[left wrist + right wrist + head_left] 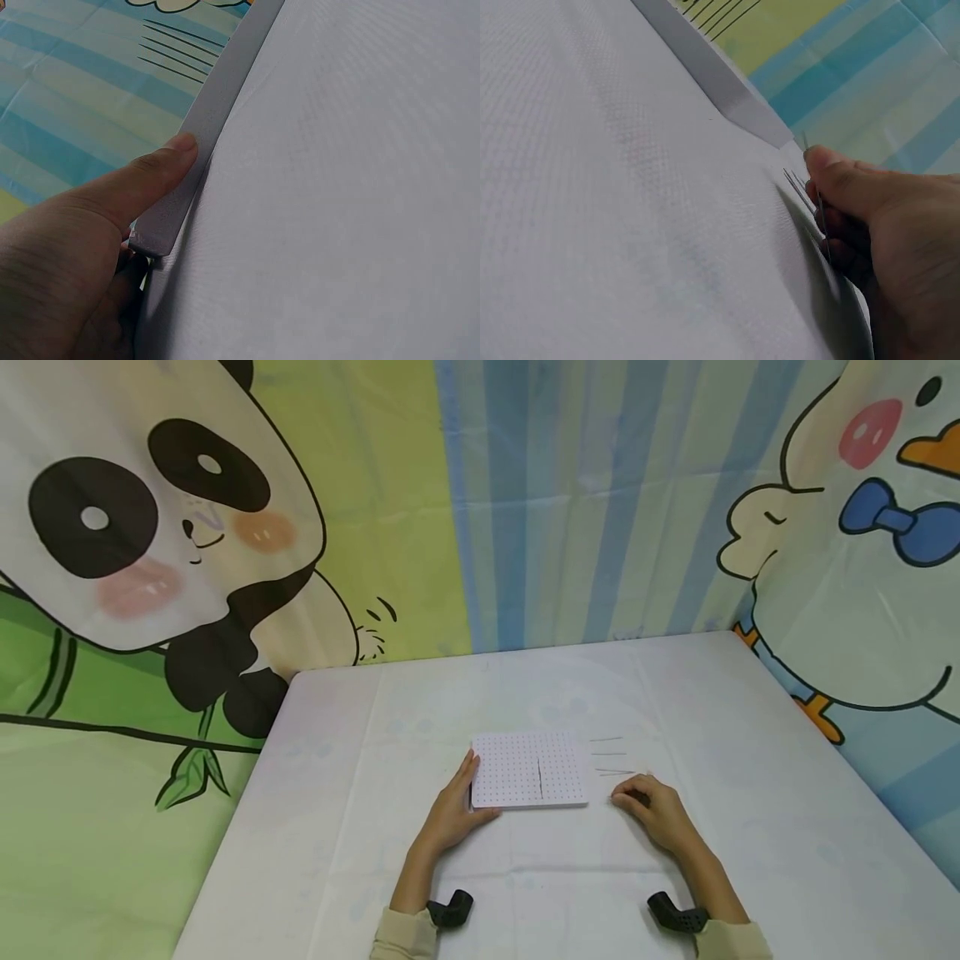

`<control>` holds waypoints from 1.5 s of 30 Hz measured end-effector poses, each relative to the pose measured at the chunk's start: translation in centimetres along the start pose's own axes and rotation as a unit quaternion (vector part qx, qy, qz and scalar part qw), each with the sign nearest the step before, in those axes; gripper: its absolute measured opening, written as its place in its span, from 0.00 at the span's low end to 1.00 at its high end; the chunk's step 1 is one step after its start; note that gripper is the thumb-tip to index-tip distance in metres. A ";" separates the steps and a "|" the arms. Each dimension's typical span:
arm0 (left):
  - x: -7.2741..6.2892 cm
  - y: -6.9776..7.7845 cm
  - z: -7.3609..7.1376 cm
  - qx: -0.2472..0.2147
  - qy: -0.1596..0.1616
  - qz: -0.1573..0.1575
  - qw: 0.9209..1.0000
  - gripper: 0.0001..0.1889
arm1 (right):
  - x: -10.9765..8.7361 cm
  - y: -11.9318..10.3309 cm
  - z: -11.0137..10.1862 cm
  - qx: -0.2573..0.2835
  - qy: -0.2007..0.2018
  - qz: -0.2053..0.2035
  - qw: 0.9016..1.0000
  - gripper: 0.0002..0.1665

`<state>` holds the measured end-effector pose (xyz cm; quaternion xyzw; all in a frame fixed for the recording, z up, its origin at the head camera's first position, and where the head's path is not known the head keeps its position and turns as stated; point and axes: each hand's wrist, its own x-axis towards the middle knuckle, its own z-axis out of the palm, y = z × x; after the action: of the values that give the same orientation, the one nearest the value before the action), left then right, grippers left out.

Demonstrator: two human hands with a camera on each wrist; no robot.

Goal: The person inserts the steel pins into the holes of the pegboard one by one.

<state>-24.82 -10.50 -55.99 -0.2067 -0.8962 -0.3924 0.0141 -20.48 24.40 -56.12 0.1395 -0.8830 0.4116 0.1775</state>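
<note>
A white board with a grid of small holes (502,777) lies flat on the table. My left hand (450,810) holds its near left corner, with the fingers along the left side. In the left wrist view the thumb (161,165) presses against the board's near edge. One thin dark rod (540,779) shows over the right half of the board. To the right of the board, my right hand (656,810) pinches a thin metal rod, a needle-like piece (820,210), between thumb and fingers. Close by, several similar rods (609,754) lie on the table.
White cloth covers the table (420,710), with creases running across it. Behind it hangs a printed curtain (555,527) with a panda and a white bird. Black wrist devices (452,910) are worn at both sleeves.
</note>
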 end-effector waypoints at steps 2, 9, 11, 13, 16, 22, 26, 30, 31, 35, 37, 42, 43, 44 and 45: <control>-0.1 0.0 0.0 0.000 0.000 0.001 1.000 0.51 | 0.1 -0.3 0.1 0.011 0.005 0.008 1.000 0.02; -0.2 0.1 -0.2 0.003 0.003 -0.002 1.000 0.51 | 1.4 -1.7 0.8 0.090 0.033 0.033 0.995 0.04; -0.2 0.0 -0.1 0.003 0.004 0.003 1.000 0.51 | 1.8 -2.0 1.2 0.133 0.040 0.033 0.990 0.05; -0.2 0.0 -0.1 0.001 0.002 0.000 1.000 0.51 | 2.3 -2.3 1.6 0.178 0.043 0.031 0.983 0.05; -0.2 -0.1 0.0 0.004 0.000 -0.002 1.000 0.51 | 3.1 -3.0 2.2 0.247 0.040 0.019 0.968 0.05; -0.3 -0.2 0.1 0.002 0.004 0.001 1.000 0.51 | 4.8 -6.3 2.9 0.277 0.043 -0.019 0.960 0.07; -0.2 -0.2 0.2 0.008 0.000 0.004 1.000 0.51 | 5.8 -7.5 3.9 0.263 0.053 -0.014 0.963 0.09; -0.2 -0.2 0.3 0.008 -0.003 -0.004 1.000 0.51 | 6.5 -7.9 5.3 0.233 0.053 -0.027 0.971 0.10; -0.1 -0.2 0.3 0.005 -0.001 -0.003 1.000 0.51 | 6.7 -8.0 5.6 0.226 0.052 -0.032 0.972 0.10; -0.1 -0.2 0.3 0.000 -0.002 -0.002 1.000 0.51 | 6.9 -7.9 6.7 0.213 0.048 -0.056 0.974 0.09; 0.0 -0.2 0.3 0.002 -0.004 -0.002 1.000 0.51 | 6.9 -7.8 7.0 0.212 0.048 -0.065 0.974 0.09; 0.0 -0.3 0.3 0.006 -0.002 0.000 1.000 0.51 | 7.1 -7.9 7.3 0.211 0.053 -0.079 0.973 0.09; 0.0 -0.3 0.2 0.007 -0.001 0.000 1.000 0.51 | 7.1 -7.9 7.3 0.209 0.055 -0.080 0.973 0.09; 0.0 -0.3 0.2 0.008 -0.001 -0.001 1.000 0.50 | 7.2 -7.9 7.4 0.206 0.056 -0.082 0.974 0.09; 0.0 -0.4 0.2 0.007 0.000 -0.001 1.000 0.50 | 7.2 -8.0 7.4 0.203 0.056 -0.081 0.974 0.09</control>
<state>-24.96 -10.55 -56.40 -0.2060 -0.8991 -0.3860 0.0150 -25.27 12.99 -52.04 0.2206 -0.7555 0.5732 0.2278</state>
